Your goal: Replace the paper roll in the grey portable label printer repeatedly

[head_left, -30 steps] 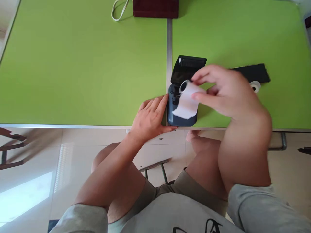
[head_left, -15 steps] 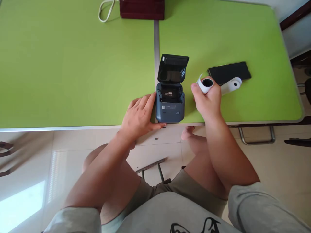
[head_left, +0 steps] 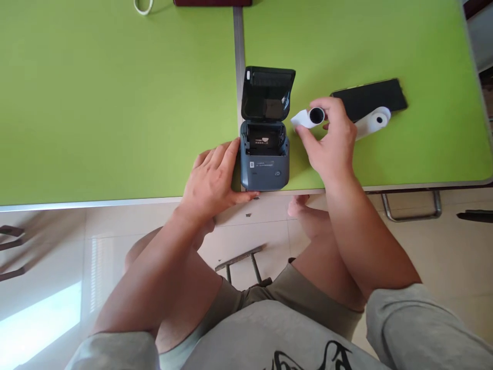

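Note:
A dark grey-blue label printer (head_left: 265, 172) stands at the table's front edge, its black lid (head_left: 267, 95) flipped up and its paper bay showing no roll. Against the printer's left side lies my left hand (head_left: 211, 182), fingers stretched out and thumb along the front base; it touches the printer without wrapping around it. To the right of the printer, my right hand (head_left: 333, 139) pinches a small white paper roll (head_left: 308, 118) between thumb and fingers. The roll's dark core faces up, and a loose paper end points left toward the printer.
Behind my right hand a black phone (head_left: 373, 97) lies on the green table (head_left: 115, 103). Another white roll (head_left: 372, 123) with a small core sits in front of it. A dark red box (head_left: 211, 2) and a white cord loop (head_left: 144, 6) are at the far edge of view.
My right hand has shifted its grip on the paper roll, and the loose paper end now extends left. The view has tilted slightly; the left hand stays against the printer.

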`<state>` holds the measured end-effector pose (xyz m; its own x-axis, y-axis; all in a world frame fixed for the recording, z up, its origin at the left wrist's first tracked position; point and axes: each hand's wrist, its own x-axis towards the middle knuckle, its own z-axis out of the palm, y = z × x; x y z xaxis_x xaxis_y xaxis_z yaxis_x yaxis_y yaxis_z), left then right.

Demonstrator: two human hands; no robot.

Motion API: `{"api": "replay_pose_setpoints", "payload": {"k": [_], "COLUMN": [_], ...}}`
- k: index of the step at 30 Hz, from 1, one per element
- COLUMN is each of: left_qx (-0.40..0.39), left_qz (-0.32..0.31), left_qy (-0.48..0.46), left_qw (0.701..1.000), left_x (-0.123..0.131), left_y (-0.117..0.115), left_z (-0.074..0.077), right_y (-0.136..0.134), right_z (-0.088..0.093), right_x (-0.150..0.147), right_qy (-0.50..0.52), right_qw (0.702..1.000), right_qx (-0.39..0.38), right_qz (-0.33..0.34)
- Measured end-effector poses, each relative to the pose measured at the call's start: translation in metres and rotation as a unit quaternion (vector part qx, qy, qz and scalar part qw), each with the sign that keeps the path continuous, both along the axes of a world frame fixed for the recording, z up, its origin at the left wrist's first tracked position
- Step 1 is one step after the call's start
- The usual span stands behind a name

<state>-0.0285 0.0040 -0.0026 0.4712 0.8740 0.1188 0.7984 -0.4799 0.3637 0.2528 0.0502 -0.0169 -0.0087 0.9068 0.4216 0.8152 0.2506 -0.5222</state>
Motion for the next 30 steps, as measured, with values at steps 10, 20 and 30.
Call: {"api": "replay_pose_setpoints", "payload": {"k": [10,20,30], "left_qx": [0.040,0.073,0.065], "left_qz": [-0.005,-0.024,-0.025], "left_qy": [-0.014,-0.055,-0.055], "left_qw": [0.999,0.996,0.996], "left_x": [-0.004,-0.008,-0.002], "left_y": [0.000,-0.003,-0.006], "left_z": [-0.005,-0.013,-0.010], "right_y": [-0.010,-0.016,-0.023], "right_z": [0.034,0.010,0.008], "right_x": [0.038,0.074,0.066], "right_qy": [0.006,0.059,0.159], "right_qw": [0.958,0.980,0.983], "right_qx": [0.281,0.068,0.030], "right_qz": [-0.053,-0.179,-0.084]}}
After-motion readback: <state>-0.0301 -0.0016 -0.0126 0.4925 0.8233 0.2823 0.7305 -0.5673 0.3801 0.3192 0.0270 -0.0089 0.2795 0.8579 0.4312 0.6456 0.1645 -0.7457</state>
